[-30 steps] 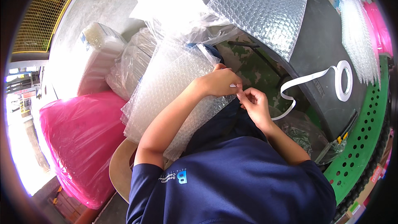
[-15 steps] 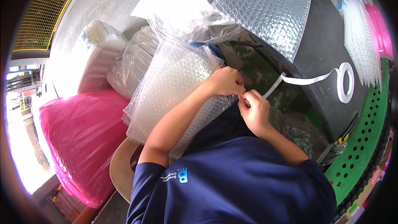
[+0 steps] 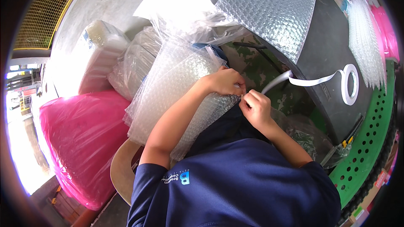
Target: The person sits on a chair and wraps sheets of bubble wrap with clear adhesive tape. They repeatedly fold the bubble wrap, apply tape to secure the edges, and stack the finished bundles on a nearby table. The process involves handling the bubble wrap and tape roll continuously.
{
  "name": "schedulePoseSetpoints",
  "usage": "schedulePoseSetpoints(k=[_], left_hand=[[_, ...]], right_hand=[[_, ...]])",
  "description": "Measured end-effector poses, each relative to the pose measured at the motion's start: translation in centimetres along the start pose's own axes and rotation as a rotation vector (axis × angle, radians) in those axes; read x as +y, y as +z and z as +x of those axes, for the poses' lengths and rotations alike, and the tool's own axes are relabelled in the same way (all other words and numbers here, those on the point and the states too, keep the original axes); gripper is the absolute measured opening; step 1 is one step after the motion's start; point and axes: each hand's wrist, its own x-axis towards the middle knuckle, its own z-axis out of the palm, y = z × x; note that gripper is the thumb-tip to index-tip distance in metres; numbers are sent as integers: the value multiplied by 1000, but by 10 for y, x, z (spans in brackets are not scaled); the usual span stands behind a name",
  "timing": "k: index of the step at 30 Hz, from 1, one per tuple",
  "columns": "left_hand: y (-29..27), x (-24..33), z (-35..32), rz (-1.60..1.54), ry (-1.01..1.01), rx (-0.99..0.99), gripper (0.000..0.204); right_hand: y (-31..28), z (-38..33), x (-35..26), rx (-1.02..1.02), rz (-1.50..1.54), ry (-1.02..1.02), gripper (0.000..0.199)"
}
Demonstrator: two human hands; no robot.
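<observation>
A stack of bubble-wrap bags [image 3: 172, 88] lies across my lap at the centre left. My left hand [image 3: 225, 82] presses on its near edge, fingers closed on the wrap. My right hand [image 3: 254, 107] pinches the free end of a white tape strip [image 3: 307, 80] right beside the left hand, at the bag's edge. The strip runs up and right to a white tape roll [image 3: 350, 84] lying on the dark table [image 3: 332, 54].
A single bubble-wrap sheet [image 3: 269, 8] lies on the table's far side, with more wrap [image 3: 364, 38] at the right. A big pink plastic bag [image 3: 78, 143] sits at my left, clear plastic bundles [image 3: 105, 59] behind it. A green perforated panel [image 3: 366, 143] edges the table.
The tape strip, slack and curled a second ago, has been drawn taut from the roll. My right hand has moved left to meet my left hand at the bag's edge.
</observation>
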Motion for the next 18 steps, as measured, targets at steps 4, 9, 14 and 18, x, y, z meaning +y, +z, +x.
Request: schedulePoseSetpoints(k=[4,9,14,18], left_hand=[[4,-2,0,51,-59,114,28],[-24,32,-21,267,-77,670,40],[-47,64,-103,567,-876,474,70],[-7,28,-139,633,-657,782,67]], right_hand=[[-11,-3,-7,-55,-83,-256,18],[-2,-20,-15,-57,83,-137,15],[3,-27,-8,46,149,66,22],[10,-25,1,81,201,87,25]])
